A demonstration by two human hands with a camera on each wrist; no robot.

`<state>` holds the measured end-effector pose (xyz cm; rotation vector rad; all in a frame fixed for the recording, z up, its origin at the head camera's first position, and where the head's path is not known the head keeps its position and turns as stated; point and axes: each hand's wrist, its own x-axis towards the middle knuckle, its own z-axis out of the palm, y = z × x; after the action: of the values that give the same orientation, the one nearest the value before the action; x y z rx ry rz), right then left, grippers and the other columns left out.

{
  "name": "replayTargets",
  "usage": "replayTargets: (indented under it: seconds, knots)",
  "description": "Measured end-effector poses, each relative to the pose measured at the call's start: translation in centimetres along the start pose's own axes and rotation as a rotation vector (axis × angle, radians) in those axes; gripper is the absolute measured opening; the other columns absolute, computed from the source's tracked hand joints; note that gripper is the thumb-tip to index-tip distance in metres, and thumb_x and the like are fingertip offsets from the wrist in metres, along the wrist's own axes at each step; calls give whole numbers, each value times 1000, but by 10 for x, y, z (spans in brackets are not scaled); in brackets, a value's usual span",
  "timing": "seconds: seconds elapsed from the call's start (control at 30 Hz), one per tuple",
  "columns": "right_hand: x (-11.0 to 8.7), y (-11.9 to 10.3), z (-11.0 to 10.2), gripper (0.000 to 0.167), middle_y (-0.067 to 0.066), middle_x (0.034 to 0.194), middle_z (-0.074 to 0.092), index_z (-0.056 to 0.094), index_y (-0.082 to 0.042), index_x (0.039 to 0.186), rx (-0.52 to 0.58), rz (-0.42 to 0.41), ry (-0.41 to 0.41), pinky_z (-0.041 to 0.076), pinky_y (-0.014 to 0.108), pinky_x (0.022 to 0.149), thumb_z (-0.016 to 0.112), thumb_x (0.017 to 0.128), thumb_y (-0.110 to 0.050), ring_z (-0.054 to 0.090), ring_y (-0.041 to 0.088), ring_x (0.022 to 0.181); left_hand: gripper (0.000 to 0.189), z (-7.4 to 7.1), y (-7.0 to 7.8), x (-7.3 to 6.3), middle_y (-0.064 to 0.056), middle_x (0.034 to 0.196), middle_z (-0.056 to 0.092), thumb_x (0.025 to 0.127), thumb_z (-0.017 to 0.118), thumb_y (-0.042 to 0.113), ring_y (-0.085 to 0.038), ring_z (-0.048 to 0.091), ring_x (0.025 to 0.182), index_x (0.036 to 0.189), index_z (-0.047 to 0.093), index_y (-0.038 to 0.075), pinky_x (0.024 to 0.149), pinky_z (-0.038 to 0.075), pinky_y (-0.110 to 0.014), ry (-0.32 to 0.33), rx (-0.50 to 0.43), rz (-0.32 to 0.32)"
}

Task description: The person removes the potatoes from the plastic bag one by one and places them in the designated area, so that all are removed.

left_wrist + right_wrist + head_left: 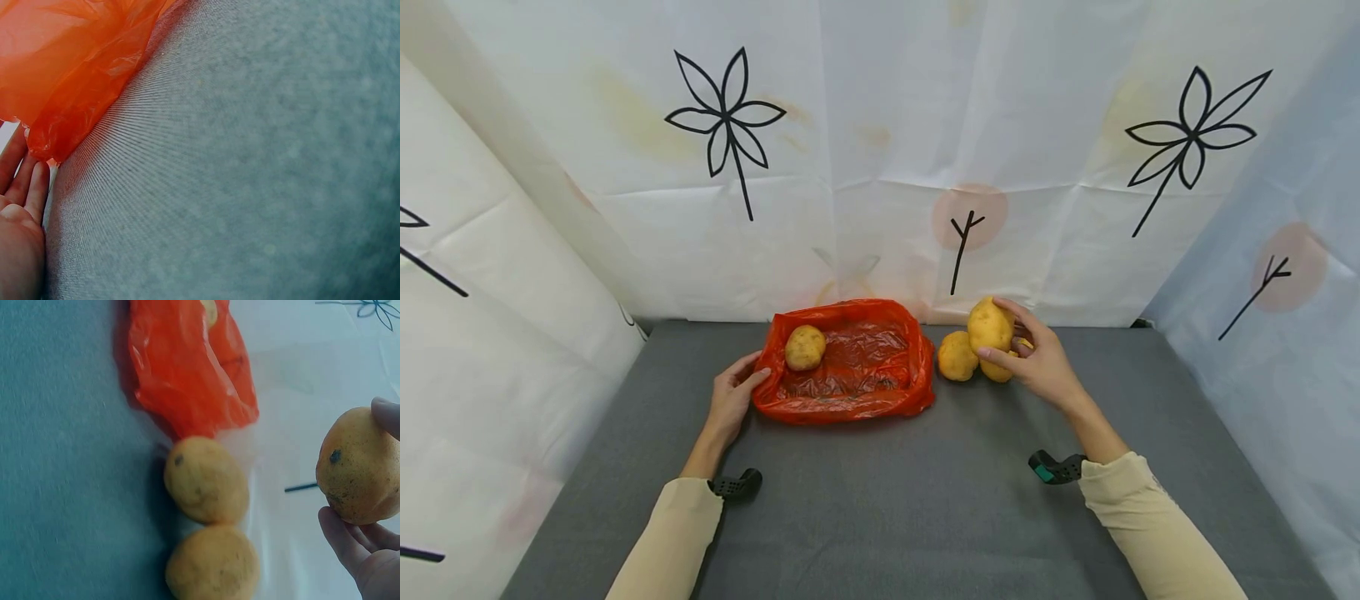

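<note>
A red plastic bag lies spread on the table with its mouth facing up. One potato sits inside it, towards the left end. At the bag's left rim, my left hand pinches the plastic between thumb and fingers; in the left wrist view the fingers meet the bag's edge. My right hand grips another potato between thumb and fingertips, raised above the table right of the bag. Below it, potatoes rest on the table, one of them close to the bag and some partly hidden by the hand.
A grey cloth covers the table. White printed curtains stand along the back and both sides, the rear one just behind the bag and potatoes. Each wrist wears a black band.
</note>
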<state>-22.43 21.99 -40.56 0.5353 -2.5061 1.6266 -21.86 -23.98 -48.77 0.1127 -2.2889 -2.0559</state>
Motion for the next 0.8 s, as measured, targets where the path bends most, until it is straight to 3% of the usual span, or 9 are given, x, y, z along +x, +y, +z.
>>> replayTargets:
  seconds: [0.13,0.37,0.67,0.8]
  knots:
    - [-3,1,-11,74,14,152,40,39,-16,157,3,6,29,49,17,87,75,93,-8,48,32,128,45,0,-1,0,-23,143,50,103,60,8,-2,56,106,145,51,-5,85,49,-14,-1,-1,1]
    - [-9,5,-31,75,16,156,35,37,-16,159,-40,18,71,48,12,85,74,94,-8,46,40,130,45,-1,-1,0,-24,142,51,103,60,9,-3,55,106,144,51,-6,86,49,-14,-3,5,17]
    - [-16,12,-56,75,20,151,40,35,-21,160,-129,73,116,48,12,82,73,96,-17,50,21,120,45,-1,0,-1,-23,143,51,103,60,9,-4,55,107,144,51,-5,86,49,-14,-5,5,15]
    - [-19,15,-67,76,23,151,41,33,-23,161,-147,110,121,46,12,83,73,96,-19,49,30,124,45,-1,0,-1,-23,143,51,103,60,9,-4,55,108,144,51,-5,87,49,-14,-4,5,16]
